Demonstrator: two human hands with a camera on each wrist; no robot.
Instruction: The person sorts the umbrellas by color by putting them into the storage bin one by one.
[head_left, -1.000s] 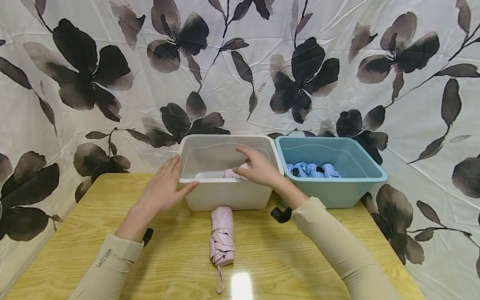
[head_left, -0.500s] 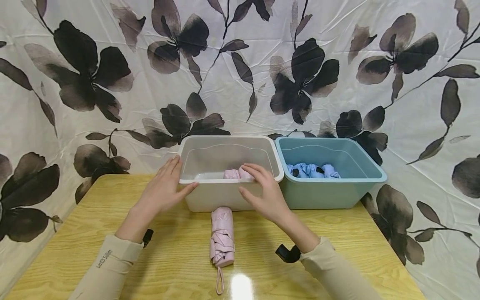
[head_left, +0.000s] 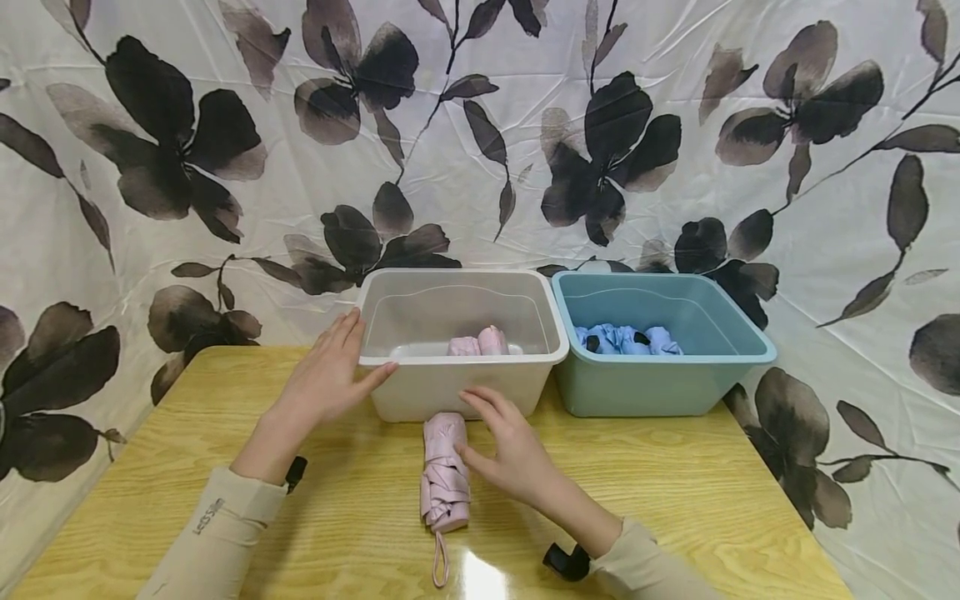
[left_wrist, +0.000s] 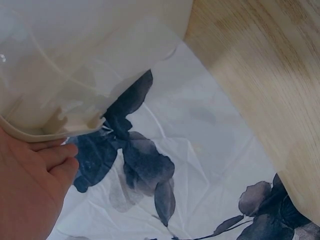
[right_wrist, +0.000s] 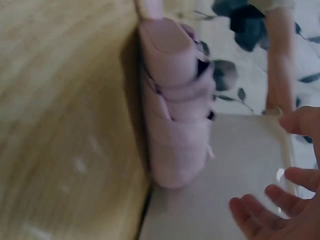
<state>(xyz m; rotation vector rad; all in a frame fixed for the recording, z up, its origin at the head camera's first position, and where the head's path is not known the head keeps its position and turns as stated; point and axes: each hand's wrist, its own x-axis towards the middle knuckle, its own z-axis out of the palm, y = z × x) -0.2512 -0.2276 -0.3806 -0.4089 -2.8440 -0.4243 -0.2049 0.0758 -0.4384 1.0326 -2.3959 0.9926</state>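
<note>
A folded pink umbrella [head_left: 446, 475] lies lengthwise on the table, its wrist loop towards me and its far end at the front of the white bin [head_left: 450, 387]. My right hand [head_left: 517, 454] hovers just right of the umbrella, fingers spread and nothing held. The right wrist view has the umbrella [right_wrist: 175, 110] beside the parted fingertips [right_wrist: 240, 207]. At the bin's front left corner rests my left hand [head_left: 318, 375], fingers straight along the outer side and thumb over the front rim. In the left wrist view its fingers [left_wrist: 57, 160] lie under the rim.
Inside the white bin are two pink rolled bundles [head_left: 492, 341]. A blue bin [head_left: 637, 387] stands close on its right, with several blue rolled bundles [head_left: 626, 340] inside. Behind both bins hangs a floral cloth [head_left: 480, 167]. All stands on a wooden table [head_left: 352, 517].
My right hand has come out of the white bin, empty, and moved down towards the umbrella on the table. The pink bundles in the bin now show fully. My left hand has stayed put.
</note>
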